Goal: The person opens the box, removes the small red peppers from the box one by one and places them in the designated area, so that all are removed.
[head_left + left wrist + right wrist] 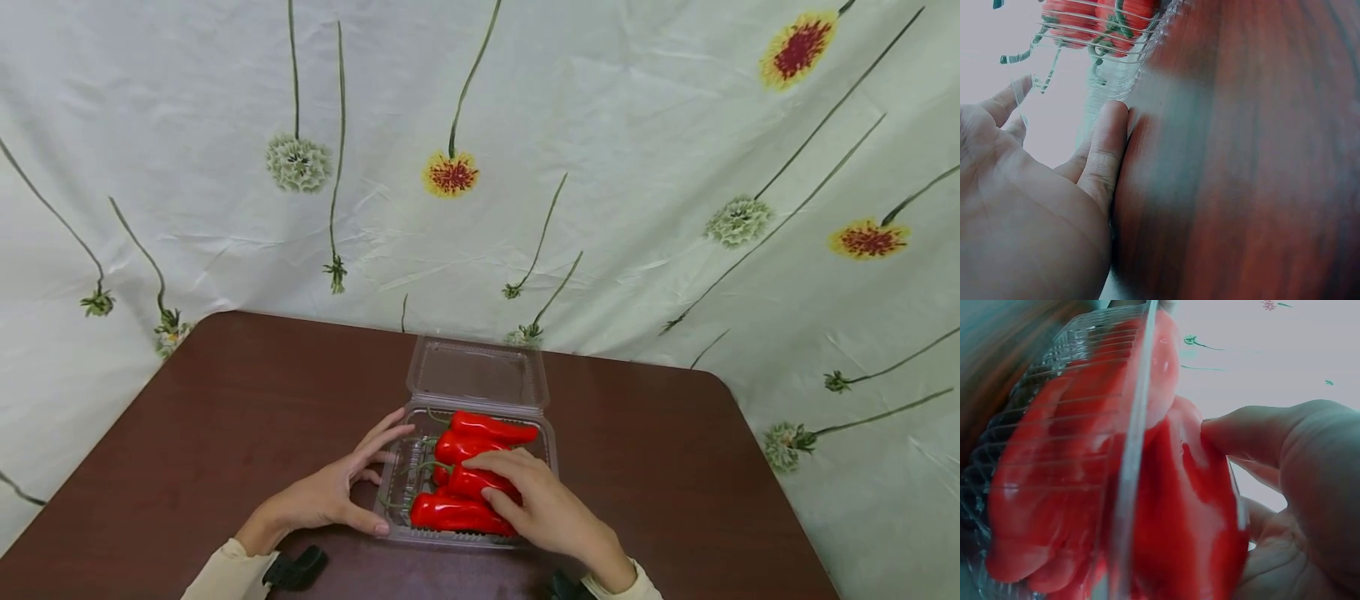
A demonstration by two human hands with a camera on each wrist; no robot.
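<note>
- Cream sleeves (225,575), two, bottom edge.
- Left hand (318,502): thumb and fingers spread, touching box (401,467) at its left side, not gripping.
- Right hand (543,500): reaching from lower right, fingers bent, pinching one red pepper (471,482), lower centre; stem left, long axis sideways.
- At least four peppers (453,513), one box.

A dark reddish-brown desk (675,467) with rounded far corners carries everything. Its surface is smooth, and from the left wrist it looks glossy, with pale streaks of reflected light. Lying directly on it, near the middle of its width, is a clear plastic clamshell container (553,450), opened out, its ribbed base down on the brown top. The hinged lid (480,372) is folded back toward the far edge; whether it rests flat or tilts slightly is hard to tell.
</note>
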